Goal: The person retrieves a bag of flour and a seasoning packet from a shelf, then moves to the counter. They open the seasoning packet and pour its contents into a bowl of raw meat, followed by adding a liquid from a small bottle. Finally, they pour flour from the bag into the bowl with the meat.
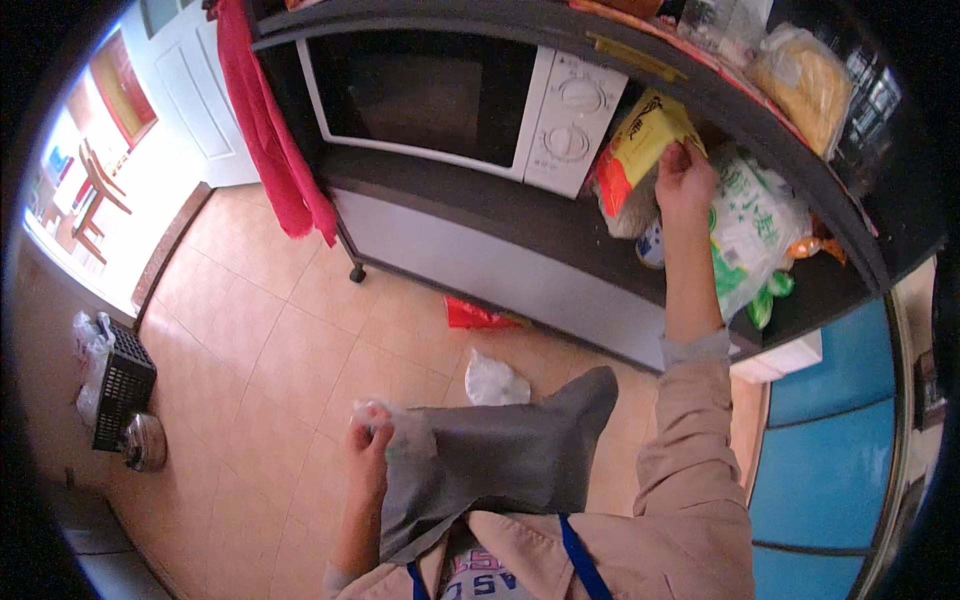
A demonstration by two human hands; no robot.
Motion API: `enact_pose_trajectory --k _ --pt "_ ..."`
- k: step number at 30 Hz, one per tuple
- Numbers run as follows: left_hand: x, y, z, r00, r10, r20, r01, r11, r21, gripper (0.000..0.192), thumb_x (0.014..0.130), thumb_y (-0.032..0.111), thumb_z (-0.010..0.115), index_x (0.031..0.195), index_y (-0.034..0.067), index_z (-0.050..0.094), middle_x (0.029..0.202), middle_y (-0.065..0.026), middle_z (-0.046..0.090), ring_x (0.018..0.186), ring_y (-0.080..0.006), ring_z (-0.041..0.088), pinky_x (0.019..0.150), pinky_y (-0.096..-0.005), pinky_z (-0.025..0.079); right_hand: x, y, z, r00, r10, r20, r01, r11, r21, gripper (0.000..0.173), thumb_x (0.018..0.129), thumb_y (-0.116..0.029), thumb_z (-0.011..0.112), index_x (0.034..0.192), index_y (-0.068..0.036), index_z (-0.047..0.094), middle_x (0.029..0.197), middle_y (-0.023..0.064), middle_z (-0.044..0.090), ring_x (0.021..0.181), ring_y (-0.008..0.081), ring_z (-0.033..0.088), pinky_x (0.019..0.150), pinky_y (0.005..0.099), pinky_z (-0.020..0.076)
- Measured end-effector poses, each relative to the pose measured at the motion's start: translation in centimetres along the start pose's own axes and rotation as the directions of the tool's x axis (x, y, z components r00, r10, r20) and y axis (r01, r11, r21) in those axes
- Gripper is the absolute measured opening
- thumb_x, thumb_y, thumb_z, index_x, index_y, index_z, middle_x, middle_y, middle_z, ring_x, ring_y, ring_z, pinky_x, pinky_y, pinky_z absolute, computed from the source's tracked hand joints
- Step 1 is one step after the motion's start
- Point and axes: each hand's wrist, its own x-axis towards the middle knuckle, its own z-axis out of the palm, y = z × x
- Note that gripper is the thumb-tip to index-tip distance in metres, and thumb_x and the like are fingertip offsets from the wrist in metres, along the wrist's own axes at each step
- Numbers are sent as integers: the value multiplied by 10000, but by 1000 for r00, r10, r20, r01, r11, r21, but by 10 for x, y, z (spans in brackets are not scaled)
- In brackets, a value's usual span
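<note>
With my right hand [686,176] I grip the upper right edge of a yellow and red printed packet [646,146], on the cabinet shelf just right of a white microwave oven [577,124]. Behind and below the packet shows a clear bag with pale contents [632,210]. A white plastic bag with green print [761,214] lies right of my wrist, and a small blue and white container [651,246] stands left of it. My left hand [369,435], low in front of my body, pinches a crumpled clear plastic bag [411,436] beside the grey apron [495,457].
The dark shelf [465,191] runs below a top board edged in black. A pink-red cloth [277,150] hangs at its left end. On the tiled floor are a white bag [495,381], a red packet [480,313], a black plastic crate [124,382] and a jar [145,442].
</note>
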Motion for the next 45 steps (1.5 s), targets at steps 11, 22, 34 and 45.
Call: enact_pose_trajectory --k 11,22,34,45 --pt "24 4 86 844 475 250 -531 675 511 501 660 208 741 1066 2 532 930 -148 484 896 -302 496 788 -381 416 -283 76 -99 873 408 267 18 520 -854 155 869 -161 543 906 -23 485 691 83 600 548 162 596 498 309 487" --pt "28 -61 21 991 130 -44 -104 920 377 110 814 14 478 885 -26 552 808 -143 517 780 -271 507 705 -339 407 -205 156 -254 383 880 282 601 -6 -799 485 714 -337 690 1077 -64 519 1093 193 519 1042 316 505 844 396 421" --pt "-4 -22 -39 983 65 -171 -20 967 253 229 894 137 488 1035 -26 566 922 -52 587 848 -125 525 734 -272 433 -202 261 -412 518 848 -113 495 -405 -769 606 702 -275 639 1232 -109 397 1226 267 416 1038 423 508 825 493 441" --pt "-14 -16 -49 986 -35 -162 62 984 165 378 883 343 542 970 -24 563 870 -39 588 785 -127 521 694 -268 418 -233 266 -385 629 774 -74 307 -335 -891 349 739 -322 591 943 -40 621 898 214 629 733 276 649 659 382 510"
